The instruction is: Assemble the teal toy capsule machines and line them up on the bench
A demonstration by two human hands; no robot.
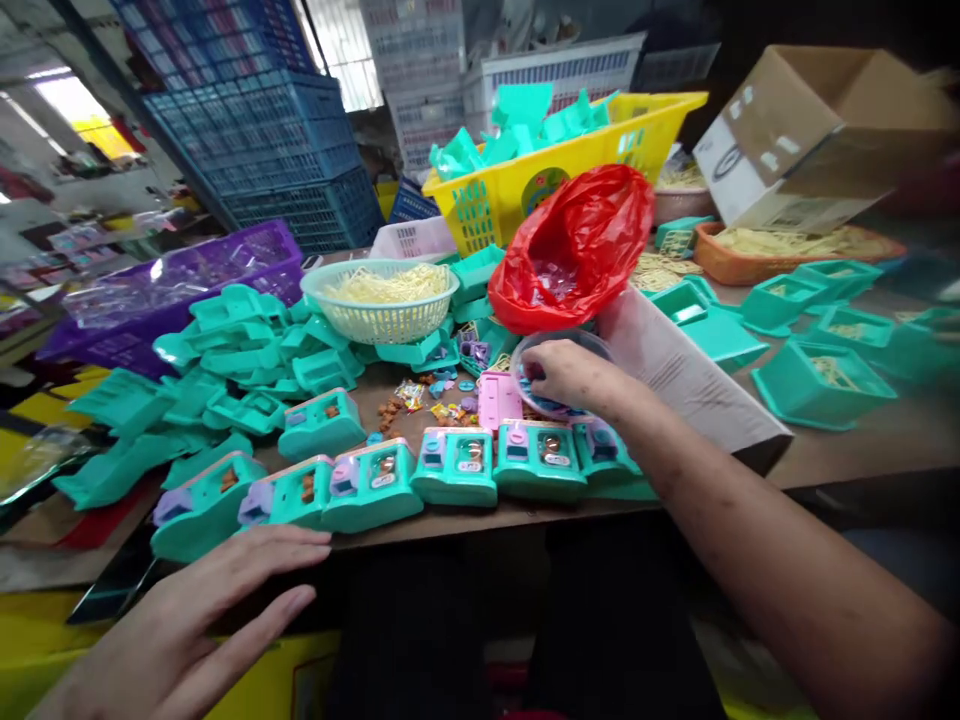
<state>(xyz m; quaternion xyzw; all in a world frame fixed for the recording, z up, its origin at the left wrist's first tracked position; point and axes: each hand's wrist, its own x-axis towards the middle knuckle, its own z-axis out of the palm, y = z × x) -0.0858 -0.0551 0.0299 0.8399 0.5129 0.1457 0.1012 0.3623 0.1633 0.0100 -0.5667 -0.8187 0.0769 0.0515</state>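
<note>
Directly under right grip: clear bowl

Lighting: daylight enters from bright, overexposed openings at upper left; centre evenly lit, colours saturated. Glare: sheen on the crumpled red plastic bag. Shadow: dark band along lower centre and upper right. Blur: soft at right edge and lower corners. Distortion: wide-angle bending at frame edges.

Glossy teal plastic toys, crinkly shiny red bag, matt cardboard box
</note>
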